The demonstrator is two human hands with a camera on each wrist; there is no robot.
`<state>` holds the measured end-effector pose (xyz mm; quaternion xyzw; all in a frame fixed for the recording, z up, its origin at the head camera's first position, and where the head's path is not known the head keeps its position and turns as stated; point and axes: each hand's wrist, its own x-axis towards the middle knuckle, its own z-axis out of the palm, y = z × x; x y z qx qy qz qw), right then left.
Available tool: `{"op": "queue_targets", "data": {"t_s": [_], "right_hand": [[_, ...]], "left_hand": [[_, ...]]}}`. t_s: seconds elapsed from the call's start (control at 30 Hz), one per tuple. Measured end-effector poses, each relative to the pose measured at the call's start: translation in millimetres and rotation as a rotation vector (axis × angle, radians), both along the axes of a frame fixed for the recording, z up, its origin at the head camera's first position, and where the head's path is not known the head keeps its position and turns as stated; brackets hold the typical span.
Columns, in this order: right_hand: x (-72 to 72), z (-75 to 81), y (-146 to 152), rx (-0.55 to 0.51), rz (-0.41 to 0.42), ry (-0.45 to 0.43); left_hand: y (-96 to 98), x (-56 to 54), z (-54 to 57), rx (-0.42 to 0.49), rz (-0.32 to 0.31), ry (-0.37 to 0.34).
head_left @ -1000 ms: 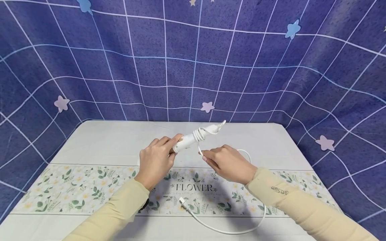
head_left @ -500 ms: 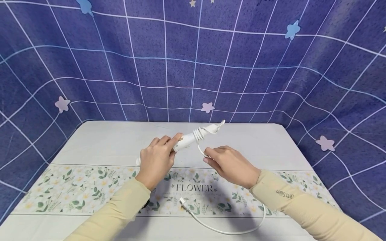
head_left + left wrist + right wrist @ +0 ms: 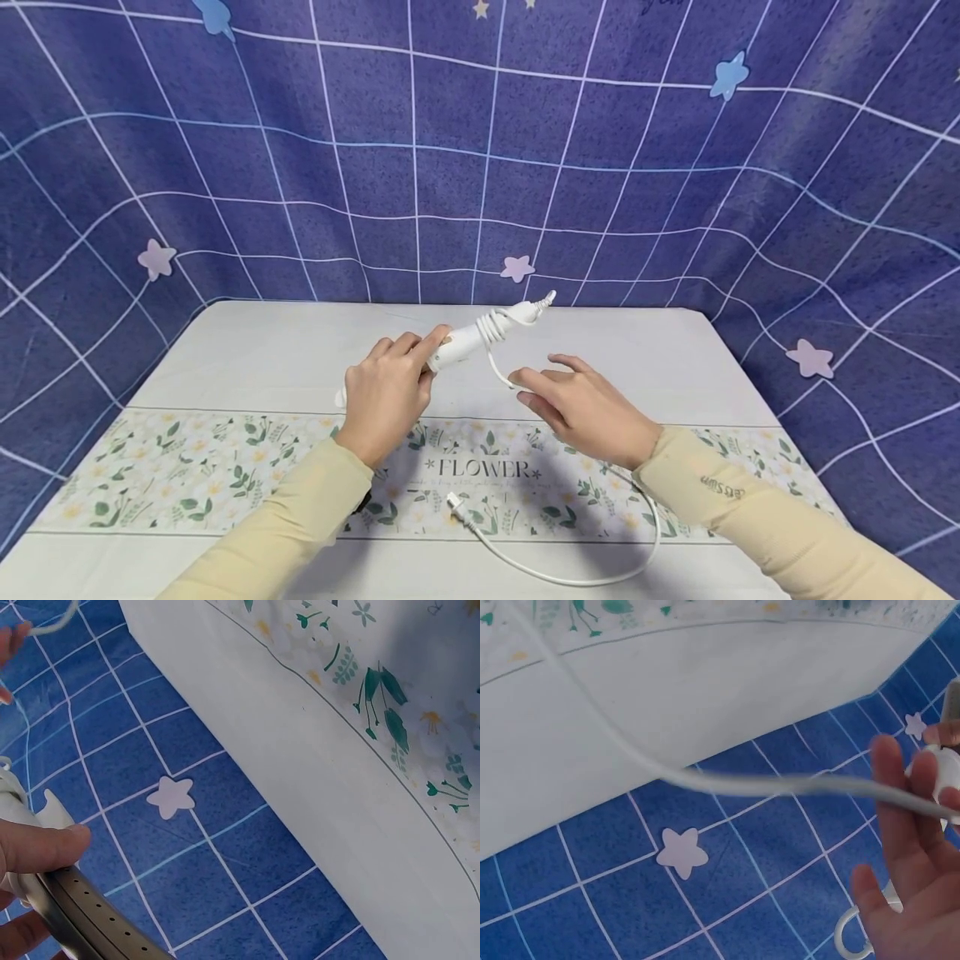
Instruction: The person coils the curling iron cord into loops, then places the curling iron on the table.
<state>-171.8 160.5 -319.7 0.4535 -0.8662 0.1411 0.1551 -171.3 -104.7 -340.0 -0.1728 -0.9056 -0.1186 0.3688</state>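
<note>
A white hair iron [image 3: 456,346] slants above the table in the head view. My left hand [image 3: 384,392] grips it around the middle, hiding part of it. In the left wrist view, the left thumb [image 3: 45,847] lies beside a white lever [image 3: 56,810] and a bronze perforated barrel [image 3: 97,915]. Several turns of white cord [image 3: 491,327] circle the handle. My right hand [image 3: 585,408] holds the loose cord near the thumb and index finger, its other fingers spread. In the right wrist view, the cord [image 3: 742,785] runs slack across the fingers [image 3: 892,795].
The cord's plug [image 3: 456,504] lies on the table [image 3: 285,358], near the front. A floral runner [image 3: 225,467] printed with "FLOWER" crosses the table. A dark blue gridded curtain [image 3: 450,183] with stars hangs behind and at both sides.
My right hand has moved slightly right and its outer fingers have spread apart. The cord between it and the handle now hangs more slack. The handle's far end has risen a little.
</note>
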Motion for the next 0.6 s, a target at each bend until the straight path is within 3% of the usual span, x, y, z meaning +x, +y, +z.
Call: {"op": "queue_targets", "data": {"t_s": [0.17,0.4,0.6], "right_hand": [[0.1,-1.1,2.3,-0.039,-0.001,0.072],[2.6,2.3,3.3,0.013,0.015,0.013],[2.5,1.0,6.4,0.01,0.047,0.085]], "left_hand": [[-1.5,-1.4,0.2,0.001,0.01,0.002],[-2.5,-2.6,-0.6,0.003,0.018,-0.003],[-5.0,-4.0,-2.1,0.002,0.034,-0.016]]}}
